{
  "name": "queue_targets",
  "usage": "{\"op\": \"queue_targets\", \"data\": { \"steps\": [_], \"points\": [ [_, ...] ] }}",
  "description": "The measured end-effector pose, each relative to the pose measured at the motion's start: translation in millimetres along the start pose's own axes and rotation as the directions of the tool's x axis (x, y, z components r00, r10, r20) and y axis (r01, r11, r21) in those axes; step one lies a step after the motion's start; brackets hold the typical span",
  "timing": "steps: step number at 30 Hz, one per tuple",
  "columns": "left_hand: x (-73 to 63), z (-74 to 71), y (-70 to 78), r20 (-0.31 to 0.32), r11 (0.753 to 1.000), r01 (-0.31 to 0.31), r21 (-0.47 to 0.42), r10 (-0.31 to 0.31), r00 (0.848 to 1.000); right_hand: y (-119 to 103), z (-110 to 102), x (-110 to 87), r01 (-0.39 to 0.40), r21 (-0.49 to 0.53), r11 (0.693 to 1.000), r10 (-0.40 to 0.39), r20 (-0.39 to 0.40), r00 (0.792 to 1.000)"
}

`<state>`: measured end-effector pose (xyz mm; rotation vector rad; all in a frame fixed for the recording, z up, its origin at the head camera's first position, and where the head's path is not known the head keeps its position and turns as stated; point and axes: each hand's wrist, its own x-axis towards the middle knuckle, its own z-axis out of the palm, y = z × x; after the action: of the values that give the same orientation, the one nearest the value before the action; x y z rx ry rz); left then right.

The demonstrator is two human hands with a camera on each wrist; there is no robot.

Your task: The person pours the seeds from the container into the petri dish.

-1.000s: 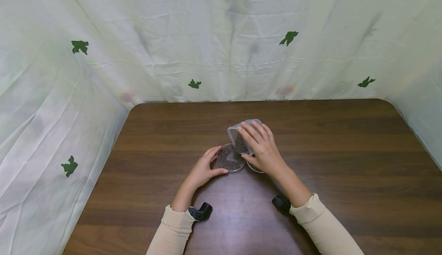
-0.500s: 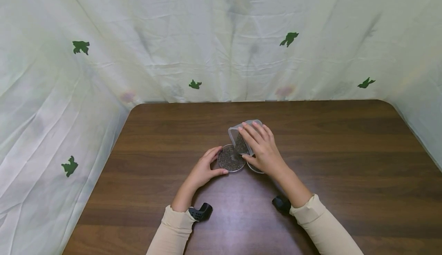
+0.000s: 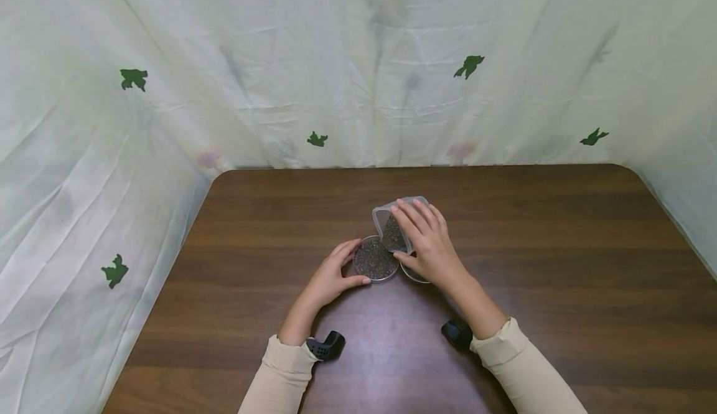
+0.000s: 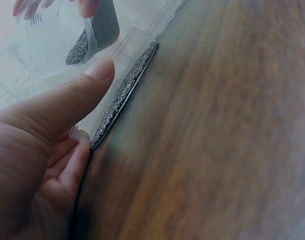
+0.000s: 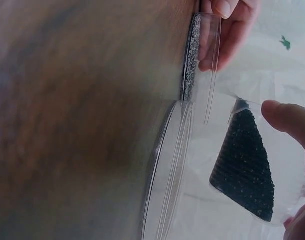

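Observation:
A round clear petri dish stands on the table with a layer of dark grey grains in it. My left hand holds the dish by its side, thumb at the near edge and fingers at the far left. Above the dish's right side, my right hand grips a clear plastic tub, tilted with its mouth toward the dish. Dark grains lie sloped inside the tub, toward its lower edge. Partly hidden under the right hand, a second clear round dish or lid sits right beside the petri dish.
The brown wooden table extends around both hands. White cloth with green leaf-like shapes hangs behind the table's far edge and along its sides. A black device is strapped to each wrist.
A pale bare patch in the middle of the petri dish has filled over with dark grains. Both hands and the tilted tub have stayed nearly in place.

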<state>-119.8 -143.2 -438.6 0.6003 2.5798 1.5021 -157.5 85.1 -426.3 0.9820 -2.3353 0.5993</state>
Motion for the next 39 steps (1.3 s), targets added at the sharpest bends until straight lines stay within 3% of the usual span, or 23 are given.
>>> {"op": "queue_targets", "data": {
  "steps": [10,19,23,30,39],
  "points": [
    [-0.7,0.3,-0.5,0.006,1.000,0.001,0.001,-0.001,1.000,0.7,-0.4,-3.7,-0.111,0.059,0.992,0.112,-0.022,0.993],
    [-1.4,0.4,-0.4,0.004,1.000,0.009,0.012,-0.009,1.000,1.5,1.8,-7.6,-0.225,0.215,0.950,0.246,-0.079,0.966],
    [-1.6,0.6,-0.6,0.003,1.000,0.011,0.015,-0.011,1.000,1.6,2.3,-9.3,-0.290,0.275,0.917,0.323,-0.087,0.942],
    [-1.0,1.1,-1.3,-0.006,1.000,0.002,0.012,-0.002,1.000,0.5,0.9,-13.0,-0.429,0.348,0.833,0.474,-0.050,0.879],
    [-1.0,1.4,-3.1,-0.001,1.000,-0.002,0.009,0.002,1.000,2.5,0.3,-17.0,-0.479,0.458,0.749,0.556,-0.042,0.830]
  ]
}}
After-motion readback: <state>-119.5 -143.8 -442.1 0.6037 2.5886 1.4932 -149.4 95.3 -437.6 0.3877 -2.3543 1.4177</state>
